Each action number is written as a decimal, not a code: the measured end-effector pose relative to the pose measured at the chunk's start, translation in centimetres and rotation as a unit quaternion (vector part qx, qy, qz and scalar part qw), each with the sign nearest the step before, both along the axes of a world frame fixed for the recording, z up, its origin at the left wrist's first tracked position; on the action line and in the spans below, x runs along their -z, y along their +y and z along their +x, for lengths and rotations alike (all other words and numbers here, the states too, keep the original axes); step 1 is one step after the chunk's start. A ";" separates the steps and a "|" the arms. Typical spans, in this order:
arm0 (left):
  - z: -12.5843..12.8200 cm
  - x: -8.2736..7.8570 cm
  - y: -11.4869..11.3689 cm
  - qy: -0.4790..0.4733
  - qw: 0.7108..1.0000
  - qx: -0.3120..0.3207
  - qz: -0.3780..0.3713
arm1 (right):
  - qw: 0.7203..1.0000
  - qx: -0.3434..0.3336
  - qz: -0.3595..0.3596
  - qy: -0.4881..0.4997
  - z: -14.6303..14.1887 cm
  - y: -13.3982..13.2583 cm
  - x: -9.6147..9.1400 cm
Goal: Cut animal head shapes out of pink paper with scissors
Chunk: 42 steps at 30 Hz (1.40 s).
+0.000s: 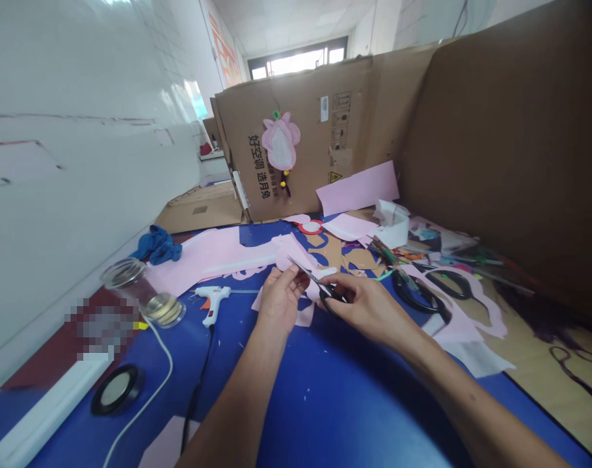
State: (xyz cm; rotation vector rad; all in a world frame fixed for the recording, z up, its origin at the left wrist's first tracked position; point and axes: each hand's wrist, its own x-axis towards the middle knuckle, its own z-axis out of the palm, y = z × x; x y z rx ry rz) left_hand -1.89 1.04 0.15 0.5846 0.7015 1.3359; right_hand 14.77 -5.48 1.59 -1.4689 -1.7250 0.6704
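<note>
My right hand (369,307) grips small black-handled scissors (320,286), whose blades point up and to the left. My left hand (279,296) pinches a piece of pink paper (306,315) right beside the blades. Both hands hover just above a blue table cover (325,390). Larger pink paper sheets (213,257) lie behind the hands. A white hot glue gun (212,298) rests on the cover to the left of my left hand, its black cord running toward me.
A glass jar (140,289) lies on its side at the left beside a round black lid (115,389) and a blue cloth (157,245). Cardboard walls (496,162) close off the back and right; a pink paper ornament (280,143) hangs there. Black scissors (423,296), pens and scraps lie to the right.
</note>
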 end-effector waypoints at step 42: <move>0.0 0.3 -0.1 0.016 1.000 0.006 -0.007 | 1.000 -0.007 0.008 0.013 -0.5 -0.2 0.1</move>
